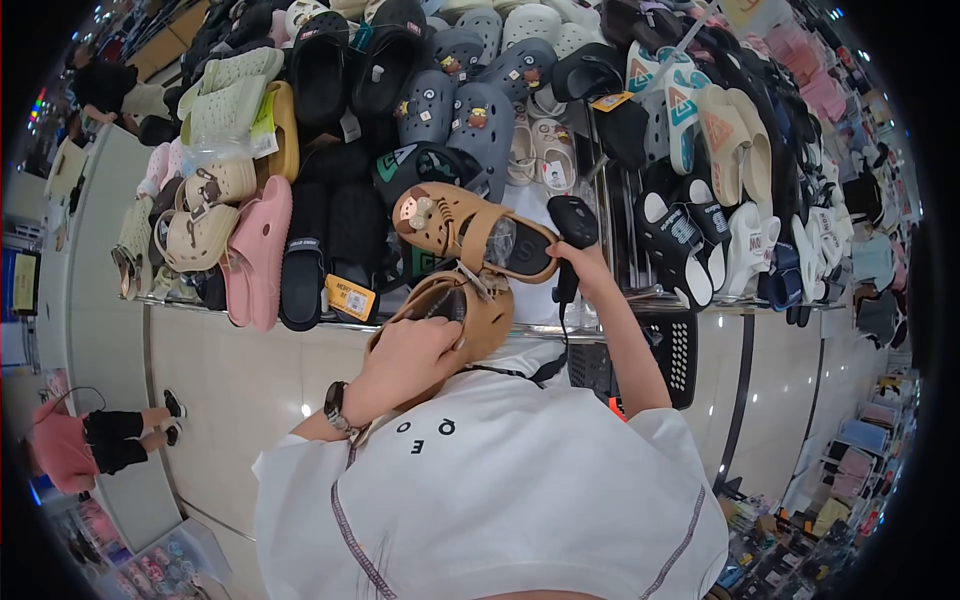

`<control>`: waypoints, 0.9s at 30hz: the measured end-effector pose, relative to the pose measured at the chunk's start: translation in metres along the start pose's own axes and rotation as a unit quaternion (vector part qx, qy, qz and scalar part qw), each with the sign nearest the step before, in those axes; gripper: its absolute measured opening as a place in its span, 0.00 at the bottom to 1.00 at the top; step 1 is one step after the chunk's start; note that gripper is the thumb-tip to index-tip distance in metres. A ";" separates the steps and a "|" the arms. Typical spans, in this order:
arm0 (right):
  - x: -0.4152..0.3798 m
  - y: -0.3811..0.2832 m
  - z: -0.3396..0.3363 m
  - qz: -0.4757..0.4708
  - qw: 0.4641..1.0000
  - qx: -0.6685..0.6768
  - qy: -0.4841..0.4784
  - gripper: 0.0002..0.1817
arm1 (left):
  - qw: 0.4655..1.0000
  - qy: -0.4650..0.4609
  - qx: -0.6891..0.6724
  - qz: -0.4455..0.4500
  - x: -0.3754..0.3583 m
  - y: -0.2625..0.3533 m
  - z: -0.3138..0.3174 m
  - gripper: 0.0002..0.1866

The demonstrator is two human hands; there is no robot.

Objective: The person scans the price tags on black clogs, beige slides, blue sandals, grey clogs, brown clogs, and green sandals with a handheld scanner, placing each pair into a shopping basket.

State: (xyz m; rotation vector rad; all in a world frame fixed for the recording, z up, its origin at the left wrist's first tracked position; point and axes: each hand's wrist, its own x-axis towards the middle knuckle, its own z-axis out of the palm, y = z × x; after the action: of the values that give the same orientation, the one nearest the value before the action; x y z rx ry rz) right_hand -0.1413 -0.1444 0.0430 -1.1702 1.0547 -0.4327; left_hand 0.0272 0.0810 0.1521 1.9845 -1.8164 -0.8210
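**Inspector:** Head view. Where was the pair, and what held it?

**Assistant:** The upper sandal [470,235] and the lower sandal [455,310], both tan, sat at frame centre, raised in front of the shelf rail [250,322]. The left hand [415,350], at 7 o'clock from the pair, had its grip clamped round the lower sandal. The right hand [590,268], at 3 o'clock, had its grip closed on the black scanner [573,222], whose head was just beside the upper sandal's heel.

**Inspector:** Orientation?

**Assistant:** The upper sandal's long axis ran from 10 o'clock to 4 o'clock, with the charm-bearing toe at 10 and the footbed towards the camera. The lower one lay roughly 2 to 8, largely covered by the fingers.

**Inspector:** Surroundings?

**Assistant:** A pink slide [258,250] hung at 9 o'clock, grey clogs [470,120] at 12, and a black basket [670,350] at 4.

**Inspector:** Advice on the step?

**Assistant:** In my judgement, the pair should be steadied and its label turned square to the scanner's head, with the fingers clear of it. I could not find that label.
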 end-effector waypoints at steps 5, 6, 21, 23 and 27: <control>-0.050 -0.038 0.031 -0.126 0.984 0.057 0.111 0.18 | 0.990 0.121 0.040 -0.061 -0.009 0.001 -0.004 0.07; -0.058 -0.041 0.038 -0.126 0.984 0.061 0.109 0.18 | 0.983 0.163 0.038 -0.073 -0.008 0.001 -0.005 0.07; -0.043 0.081 0.102 -0.142 0.982 -0.099 0.071 0.28 | 0.922 0.283 -0.066 -0.256 0.042 -0.118 0.107 0.17; -0.040 0.081 0.098 -0.134 0.984 -0.093 0.070 0.27 | 0.929 0.270 -0.078 -0.238 0.039 -0.118 0.114 0.17; -0.037 0.082 0.089 -0.157 0.987 -0.024 0.027 0.17 | 0.942 0.244 -0.078 -0.217 0.040 -0.120 0.109 0.16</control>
State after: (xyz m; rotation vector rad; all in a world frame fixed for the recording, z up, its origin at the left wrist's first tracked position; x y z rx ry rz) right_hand -0.1023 -0.0373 -0.0134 -1.3807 0.9321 -0.6915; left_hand 0.0565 0.0729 -0.0120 2.2568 -1.0256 -0.4948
